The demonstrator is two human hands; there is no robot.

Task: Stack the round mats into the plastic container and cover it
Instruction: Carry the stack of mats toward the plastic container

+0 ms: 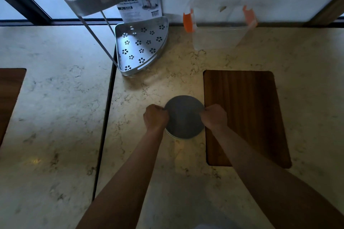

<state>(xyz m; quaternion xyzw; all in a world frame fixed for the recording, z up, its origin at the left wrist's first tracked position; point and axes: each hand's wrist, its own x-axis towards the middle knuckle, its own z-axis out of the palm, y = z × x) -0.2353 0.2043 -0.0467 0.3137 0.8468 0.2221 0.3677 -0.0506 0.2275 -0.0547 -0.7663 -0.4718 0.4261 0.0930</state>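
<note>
A stack of grey round mats [184, 117] lies on the marble counter in the middle of the view, with lighter edges showing at its near rim. My left hand [156, 117] pinches the stack's left edge and my right hand [214, 116] pinches its right edge, both with fingers closed on it. The clear plastic container [219, 29] with orange side clips stands at the back against the wall, well beyond the mats. I cannot tell whether its lid is on it.
A wooden board [245, 117] lies just right of the mats. A grey metal corner rack [141, 46] with flower cut-outs stands at the back left, its upper tier overhanging. A dark seam [106, 122] splits the counter left of the mats.
</note>
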